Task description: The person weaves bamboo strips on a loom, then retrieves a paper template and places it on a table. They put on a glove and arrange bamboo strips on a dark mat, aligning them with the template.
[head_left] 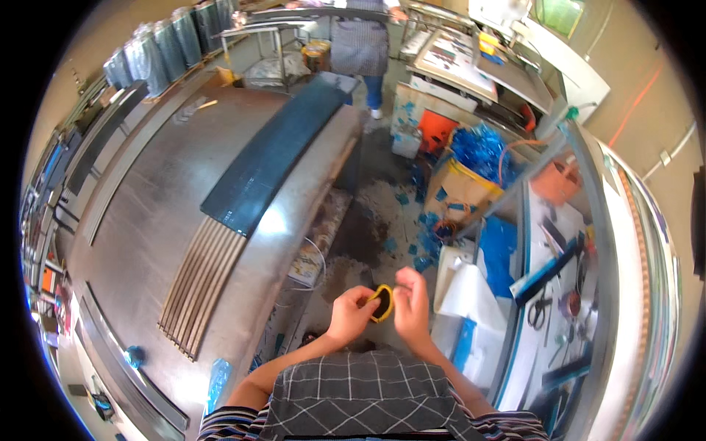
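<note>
In front of my apron, a yellow ring-shaped roll [390,296], which looks like a roll of tape, is pinched at its left side between the thumb and fingers of my left hand [350,316]. Just right of the roll is my right hand [412,304], its fingers curled together and raised near the rim. Whatever those right fingers may pinch is too small to make out. To the left, several long thin metal strips [198,287] lie side by side on a large metal table [162,191]. A long dark blue sheet [283,151] covers their far part.
At right a bench [540,323] carries scissors [539,313] and other tools. A cardboard box [460,191] of crumpled blue film stands beyond, with blue scraps on the floor. Another person [359,48] stands past the table's far end. Wrapped rolls [151,62] line the far left.
</note>
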`<state>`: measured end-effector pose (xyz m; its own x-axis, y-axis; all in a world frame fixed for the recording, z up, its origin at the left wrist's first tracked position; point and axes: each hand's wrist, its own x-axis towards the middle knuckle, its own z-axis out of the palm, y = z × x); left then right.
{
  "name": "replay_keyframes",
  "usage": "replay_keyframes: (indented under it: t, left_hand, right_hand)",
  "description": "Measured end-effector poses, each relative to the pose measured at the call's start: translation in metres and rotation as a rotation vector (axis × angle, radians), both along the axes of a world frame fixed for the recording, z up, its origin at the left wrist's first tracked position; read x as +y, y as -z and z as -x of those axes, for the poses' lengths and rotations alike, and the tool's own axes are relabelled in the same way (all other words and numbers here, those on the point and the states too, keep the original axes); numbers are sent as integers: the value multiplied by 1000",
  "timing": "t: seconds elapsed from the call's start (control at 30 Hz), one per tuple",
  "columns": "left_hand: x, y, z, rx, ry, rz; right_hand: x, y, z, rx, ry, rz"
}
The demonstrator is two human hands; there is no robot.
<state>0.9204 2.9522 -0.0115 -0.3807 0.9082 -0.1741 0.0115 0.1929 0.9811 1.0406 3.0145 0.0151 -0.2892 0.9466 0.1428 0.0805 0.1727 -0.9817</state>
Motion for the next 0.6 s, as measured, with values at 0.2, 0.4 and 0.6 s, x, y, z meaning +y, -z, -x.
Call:
replay_keyframes:
  t: [0.2, 0.4, 0.6]
  left_hand:
    - [-26, 21, 58, -274, -165, 7]
    - [-54, 31, 106, -237, 14, -187]
    - [-53, -12, 152, -610, -9, -209]
  right_hand:
    - [-8, -4, 71, -451, -496, -439]
    - [-15, 17, 113, -789, -649, -143]
    - [25, 22, 188, 38, -864, 776]
